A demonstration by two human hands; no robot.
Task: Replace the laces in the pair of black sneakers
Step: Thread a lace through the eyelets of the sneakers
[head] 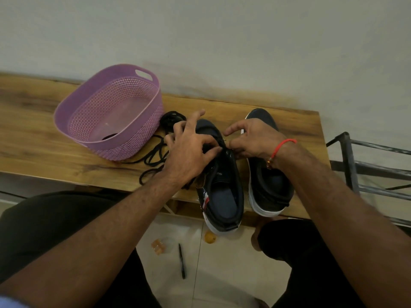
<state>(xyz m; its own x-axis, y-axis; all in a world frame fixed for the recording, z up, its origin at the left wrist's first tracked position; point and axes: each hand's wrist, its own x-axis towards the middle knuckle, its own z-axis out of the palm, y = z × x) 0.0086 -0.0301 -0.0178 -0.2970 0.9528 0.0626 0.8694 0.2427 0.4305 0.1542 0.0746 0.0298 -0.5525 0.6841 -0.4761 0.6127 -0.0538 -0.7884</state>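
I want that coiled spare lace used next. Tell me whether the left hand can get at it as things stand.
Probably yes. The coiled lace lies bare on the table between the purple basket and the left sneaker, just beyond the left hand, with nothing on top. That hand is busy at the eyelets, though.

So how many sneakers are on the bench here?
2. The left sneaker sits mid-bench under both hands; the right sneaker stands beside it, nearer the bench's right end. None seems hidden.
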